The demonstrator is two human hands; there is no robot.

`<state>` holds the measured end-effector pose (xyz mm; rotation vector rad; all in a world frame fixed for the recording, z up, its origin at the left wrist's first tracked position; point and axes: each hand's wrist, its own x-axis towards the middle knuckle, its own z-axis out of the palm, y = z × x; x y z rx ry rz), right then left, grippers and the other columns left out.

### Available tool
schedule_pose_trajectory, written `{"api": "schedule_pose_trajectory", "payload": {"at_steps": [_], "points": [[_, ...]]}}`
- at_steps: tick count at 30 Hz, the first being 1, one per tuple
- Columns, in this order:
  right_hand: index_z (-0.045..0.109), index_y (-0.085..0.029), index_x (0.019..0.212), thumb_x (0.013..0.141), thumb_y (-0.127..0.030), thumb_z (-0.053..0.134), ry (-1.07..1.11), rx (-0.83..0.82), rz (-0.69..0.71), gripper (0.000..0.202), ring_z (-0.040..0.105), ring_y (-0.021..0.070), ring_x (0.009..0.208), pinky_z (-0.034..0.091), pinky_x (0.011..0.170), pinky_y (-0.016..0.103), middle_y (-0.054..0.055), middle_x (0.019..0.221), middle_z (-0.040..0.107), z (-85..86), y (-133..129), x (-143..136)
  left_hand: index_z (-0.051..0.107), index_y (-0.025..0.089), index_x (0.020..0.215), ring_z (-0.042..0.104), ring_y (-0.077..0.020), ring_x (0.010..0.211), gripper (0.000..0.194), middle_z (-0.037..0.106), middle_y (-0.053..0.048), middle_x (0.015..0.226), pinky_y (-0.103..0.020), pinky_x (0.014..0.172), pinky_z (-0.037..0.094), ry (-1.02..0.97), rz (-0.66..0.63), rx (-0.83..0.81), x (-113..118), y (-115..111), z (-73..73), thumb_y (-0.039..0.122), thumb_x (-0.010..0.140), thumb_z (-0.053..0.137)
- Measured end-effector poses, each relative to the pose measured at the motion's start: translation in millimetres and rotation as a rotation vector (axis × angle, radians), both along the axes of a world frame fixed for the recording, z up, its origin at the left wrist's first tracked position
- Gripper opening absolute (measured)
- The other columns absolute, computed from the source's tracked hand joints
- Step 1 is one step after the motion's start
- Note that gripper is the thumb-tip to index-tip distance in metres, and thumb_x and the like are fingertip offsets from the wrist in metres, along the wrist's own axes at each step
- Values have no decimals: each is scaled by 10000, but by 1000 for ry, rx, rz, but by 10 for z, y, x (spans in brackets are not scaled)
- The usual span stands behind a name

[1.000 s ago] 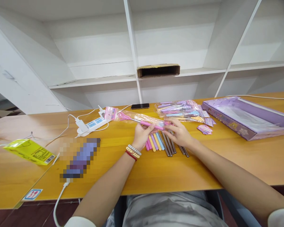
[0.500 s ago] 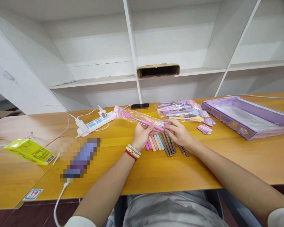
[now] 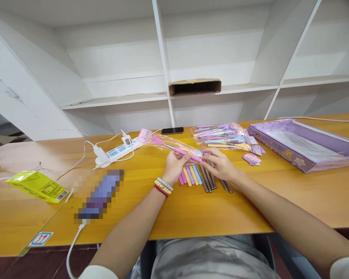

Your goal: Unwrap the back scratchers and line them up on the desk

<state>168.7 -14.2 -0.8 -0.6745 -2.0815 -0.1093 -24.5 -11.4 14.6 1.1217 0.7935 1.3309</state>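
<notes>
My left hand [image 3: 176, 167] is closed around the pink handle of a slim tool [image 3: 178, 150], thumb on top. This tool has a metal shaft and a splayed pink head, like a back scratcher, and lies inside a clear plastic bag [image 3: 166, 142] with a pink card at its far left end. At the bag's near right end, my right hand [image 3: 219, 164] is closed, its fingertips pinching the plastic. Under the hands, several coloured handles [image 3: 189, 176] lie in a row beside several metal tubes [image 3: 208, 182], partly hidden by my right hand.
Bagged tools [image 3: 222, 135] are piled behind my hands, with small pink cards [image 3: 251, 159] nearby. A purple open box [image 3: 304, 164] stands at right. To the left are a power strip [image 3: 116, 153], a blurred phone [image 3: 100, 193], a yellow packet [image 3: 37, 186] and cables. A black phone [image 3: 172, 130] lies at back.
The bag's carded end has swung slightly towards me and down. My right fingers have shifted a little at the bag's near end; both hands keep their hold.
</notes>
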Motion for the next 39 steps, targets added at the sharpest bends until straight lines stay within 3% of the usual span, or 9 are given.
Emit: {"api": "schedule_pose_trajectory", "payload": {"at_steps": [15, 21, 30, 39], "points": [[624, -190, 916, 835, -271, 539, 104, -102, 27, 143, 587, 178, 916, 506, 786, 346, 97, 1000, 602, 1, -19, -54, 510, 127, 788, 660, -167, 668, 357, 658, -47, 730, -289, 612, 562, 98, -39, 50, 6, -28, 19, 341, 636, 751], [603, -185, 851, 827, -277, 535, 154, -113, -38, 116, 586, 202, 952, 485, 827, 382, 103, 1011, 608, 80, -30, -40, 490, 146, 815, 643, -139, 631, 377, 622, -13, 719, -259, 558, 544, -64, 20, -37, -9, 11, 35, 404, 663, 719], [620, -187, 848, 838, -266, 524, 123, -115, -65, 124, 561, 215, 1017, 460, 861, 404, 103, 1045, 598, 177, -21, 71, 515, 150, 820, 637, -121, 590, 311, 617, 11, 680, -257, 586, 534, -284, 94, -64, -137, 91, 104, 349, 674, 704], [600, -182, 915, 839, -310, 537, 72, -116, -48, 162, 557, 210, 996, 469, 847, 380, 106, 1043, 584, 65, 28, 63, 475, 175, 844, 654, -136, 587, 343, 640, 22, 713, -291, 615, 552, -274, 33, -44, -98, 42, 100, 336, 668, 721]]}}
